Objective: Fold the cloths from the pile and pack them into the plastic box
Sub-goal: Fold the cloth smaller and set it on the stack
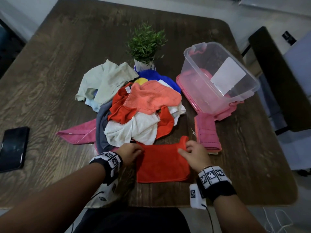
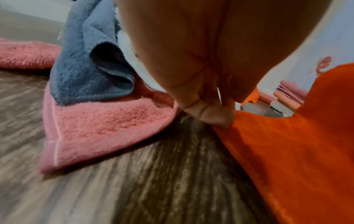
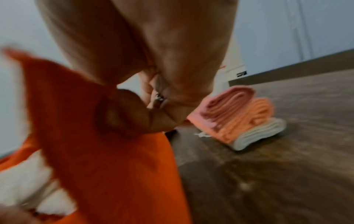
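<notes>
An orange-red cloth (image 1: 161, 163) lies flat at the table's near edge. My left hand (image 1: 130, 153) pinches its far left corner (image 2: 228, 121). My right hand (image 1: 191, 152) pinches its far right corner (image 3: 107, 112), which stands lifted off the table. A pile of cloths (image 1: 134, 105) in white, orange, pink, blue and pale green sits behind it. A clear plastic box (image 1: 217, 78) stands on its pink lid at the right. Just right of my right hand, a stack of folded cloths (image 1: 207, 133) rests on the table, pink on top (image 3: 235, 115).
A small potted plant (image 1: 145, 47) stands behind the pile. A black phone (image 1: 13, 148) lies at the table's left edge. A pink towel (image 2: 99, 124) and a blue-grey cloth (image 2: 86, 63) reach out from the pile by my left hand. A dark chair (image 1: 277, 73) stands at right.
</notes>
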Tool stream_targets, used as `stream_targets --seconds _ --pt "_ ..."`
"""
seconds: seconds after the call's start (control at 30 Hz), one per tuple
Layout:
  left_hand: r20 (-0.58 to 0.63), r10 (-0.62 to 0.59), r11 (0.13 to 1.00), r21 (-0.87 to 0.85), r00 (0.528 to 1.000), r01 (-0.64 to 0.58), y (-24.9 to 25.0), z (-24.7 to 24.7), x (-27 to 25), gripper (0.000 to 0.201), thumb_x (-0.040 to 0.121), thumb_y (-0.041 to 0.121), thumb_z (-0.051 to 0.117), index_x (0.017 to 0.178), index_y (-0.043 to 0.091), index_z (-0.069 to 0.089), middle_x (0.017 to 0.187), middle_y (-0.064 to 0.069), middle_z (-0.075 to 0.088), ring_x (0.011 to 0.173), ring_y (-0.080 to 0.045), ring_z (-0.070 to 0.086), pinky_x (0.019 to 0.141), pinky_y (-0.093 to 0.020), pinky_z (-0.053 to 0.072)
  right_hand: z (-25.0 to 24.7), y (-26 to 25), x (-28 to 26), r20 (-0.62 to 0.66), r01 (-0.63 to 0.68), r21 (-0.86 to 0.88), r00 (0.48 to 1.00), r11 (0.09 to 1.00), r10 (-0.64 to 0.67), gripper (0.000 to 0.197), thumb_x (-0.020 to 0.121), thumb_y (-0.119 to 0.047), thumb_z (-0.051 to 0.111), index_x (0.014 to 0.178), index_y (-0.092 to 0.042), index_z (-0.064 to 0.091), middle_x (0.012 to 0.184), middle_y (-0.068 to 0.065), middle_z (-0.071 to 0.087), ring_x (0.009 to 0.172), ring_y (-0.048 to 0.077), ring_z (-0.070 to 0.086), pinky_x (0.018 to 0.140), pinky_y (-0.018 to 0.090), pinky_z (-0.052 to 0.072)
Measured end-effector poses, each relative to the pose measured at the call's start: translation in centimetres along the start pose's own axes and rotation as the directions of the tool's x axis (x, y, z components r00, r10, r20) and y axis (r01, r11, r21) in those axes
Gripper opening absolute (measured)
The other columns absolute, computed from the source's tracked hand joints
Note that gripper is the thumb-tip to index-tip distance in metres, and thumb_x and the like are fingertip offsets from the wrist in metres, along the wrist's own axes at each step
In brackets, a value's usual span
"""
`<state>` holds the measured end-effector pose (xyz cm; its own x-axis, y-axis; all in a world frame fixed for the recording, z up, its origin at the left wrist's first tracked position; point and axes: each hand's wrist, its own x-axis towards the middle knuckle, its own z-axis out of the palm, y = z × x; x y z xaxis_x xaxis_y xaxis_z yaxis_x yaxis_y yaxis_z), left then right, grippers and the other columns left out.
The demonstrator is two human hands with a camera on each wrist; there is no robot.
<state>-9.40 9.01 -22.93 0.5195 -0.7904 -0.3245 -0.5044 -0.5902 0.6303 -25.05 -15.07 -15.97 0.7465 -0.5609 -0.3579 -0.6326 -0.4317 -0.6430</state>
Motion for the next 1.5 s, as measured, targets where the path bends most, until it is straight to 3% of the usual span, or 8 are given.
stream_targets --seconds 0.13,0.3,0.53,0.93,1.07,1.17,1.3,1.5 --pt "0.016 -0.211 0.967 -0.14 0.977 0.211 0.5 -0.2 0.2 0.044 0.102 0.043 0.04 0.096 0.011 0.07 0.096 -0.004 0.07 0.09 -0.019 0.064 0.081 -0.027 0.046 4.0 -3.2 -0.3 0.122 0.094 0.021 0.988 0.995 -0.096 0.023 0.078 -0.027 0.079 0.073 -0.028 0.057 0.064 -0.007 0.061 0.054 0.003 0.057 0.055 0.023 0.045" --pt "0.17 -0.419 0.58 -0.705 0.892 0.407 0.9 0.5 0.1 0.047 0.091 0.054 0.058 0.088 0.008 0.07 0.082 -0.008 0.071 0.078 -0.025 0.07 0.069 -0.037 0.06 7.4 -4.6 -0.9 0.359 -0.053 0.152 0.933 0.987 -0.005 0.023 0.093 -0.036 0.065 0.096 -0.013 0.064 0.079 0.01 0.07 0.05 0.025 0.068 0.047 0.038 0.056" --pt "-0.017 -0.383 0.877 -0.32 0.924 0.358 0.1 1.2 0.6 0.014 0.09 0.022 0.065 0.087 0.008 0.065 0.088 -0.01 0.071 0.079 -0.026 0.07 0.069 -0.039 0.06 5.5 0.2 0.3 0.055 -0.126 -0.357 0.986 0.926 0.155 0.034 0.09 -0.046 0.064 0.101 -0.014 0.066 0.1 0.008 0.069 0.094 0.028 0.067 0.076 0.028 0.05" --pt "-0.212 -0.199 0.962 0.146 0.957 0.233 2.3 -0.5 0.2 0.04 0.088 0.021 0.059 0.125 0.017 0.043 0.116 -0.008 0.057 0.1 -0.032 0.062 0.08 -0.04 0.052 7.6 0.3 -0.2 0.1 -0.145 -0.215 0.981 0.966 0.169 0.048 0.077 -0.05 0.076 0.109 -0.023 0.053 0.102 0.003 0.065 0.095 0.023 0.063 0.082 0.034 0.052" --pt "0.147 0.167 0.955 0.223 0.975 -0.197 4.0 0.2 0.5 0.039 0.083 0.035 0.069 0.116 0.016 0.06 0.117 -0.006 0.057 0.108 -0.028 0.057 0.087 -0.037 0.048 7.1 1.4 -0.7 0.018 0.204 -0.293 0.978 0.934 -0.208 0.018 0.081 -0.012 0.065 0.089 -0.023 0.053 0.095 -0.004 0.056 0.091 0.022 0.057 0.079 0.038 0.05" --pt "0.416 0.079 0.814 0.498 0.906 -0.3 4.3 1.5 0.2 0.092 0.059 0.071 0.071 0.135 0.026 0.046 0.133 -0.001 0.042 0.116 -0.027 0.042 0.095 -0.049 0.043 7.1 1.1 -0.9 0.249 0.508 -0.432 0.861 0.745 -0.443 0.034 0.076 -0.001 0.051 0.093 -0.028 0.063 0.108 -0.008 0.053 0.1 0.022 0.048 0.086 0.038 0.044" --pt "0.348 0.166 0.613 0.697 0.923 -0.373 3.8 2.6 -1.2 0.064 0.054 0.05 0.078 0.111 0.028 0.06 0.111 0.001 0.061 0.087 -0.027 0.06 0.066 -0.042 0.051 7.1 1.5 -1.7 0.515 0.593 -0.559 0.796 0.579 -0.318 0.048 0.076 -0.018 0.064 0.12 -0.031 0.052 0.133 -0.013 0.037 0.12 0.021 0.04 0.093 0.04 0.038" --pt "0.191 0.285 0.861 0.38 0.939 -0.338 3.7 1.2 -0.3 0.029 0.08 0.033 0.061 0.103 0.014 0.064 0.104 -0.006 0.064 0.092 -0.03 0.061 0.08 -0.03 0.044 7.1 2.4 -2.4 0.533 0.603 -0.606 0.792 0.519 -0.298 0.084 0.062 -0.056 0.077 0.133 -0.035 0.039 0.14 -0.011 0.037 0.123 0.019 0.038 0.096 0.043 0.038"
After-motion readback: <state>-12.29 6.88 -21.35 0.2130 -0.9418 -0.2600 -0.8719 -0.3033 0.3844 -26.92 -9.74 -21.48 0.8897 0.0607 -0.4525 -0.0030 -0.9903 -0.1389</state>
